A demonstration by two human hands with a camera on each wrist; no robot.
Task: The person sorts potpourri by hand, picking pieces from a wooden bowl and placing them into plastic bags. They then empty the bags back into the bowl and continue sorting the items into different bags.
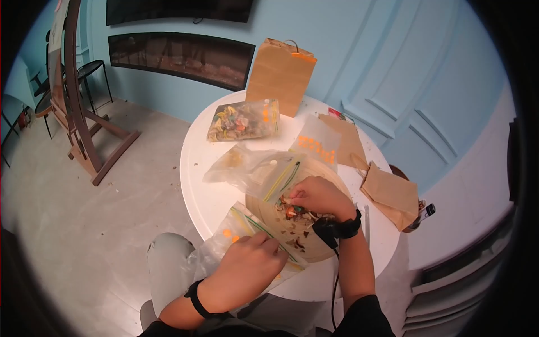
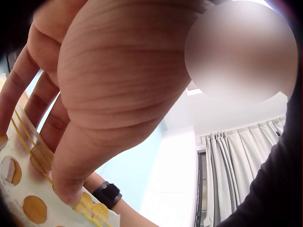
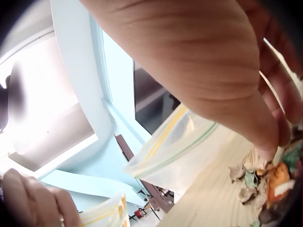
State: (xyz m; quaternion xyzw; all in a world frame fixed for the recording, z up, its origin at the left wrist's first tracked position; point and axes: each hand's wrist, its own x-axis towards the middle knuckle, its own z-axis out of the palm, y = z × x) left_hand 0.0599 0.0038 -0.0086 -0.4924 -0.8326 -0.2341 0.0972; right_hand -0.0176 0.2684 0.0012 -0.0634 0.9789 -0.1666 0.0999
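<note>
My left hand (image 1: 250, 267) grips the zip edge of a clear zip bag (image 1: 210, 250) with orange dots, at the table's near side. In the left wrist view, the thumb (image 2: 66, 184) presses on the dotted bag from one side, with fingers behind it. My right hand (image 1: 323, 196) reaches down over a round wooden board (image 1: 261, 210). Its thumb and fingertips pinch at a small pile of dried leaf pieces (image 3: 255, 161), brown, orange and green. Loose dark flakes (image 1: 296, 243) lie scattered on the board. Another clear zip bag (image 1: 247, 168) overlaps the board's far left edge.
A filled zip bag (image 1: 241, 121) of mixed dried pieces lies farther back on the white round table (image 1: 193, 168). Behind it stands a brown paper bag (image 1: 281, 76). A flat dotted bag (image 1: 317, 137) and a smaller paper bag (image 1: 390, 191) lie right. An easel (image 1: 76, 95) stands left.
</note>
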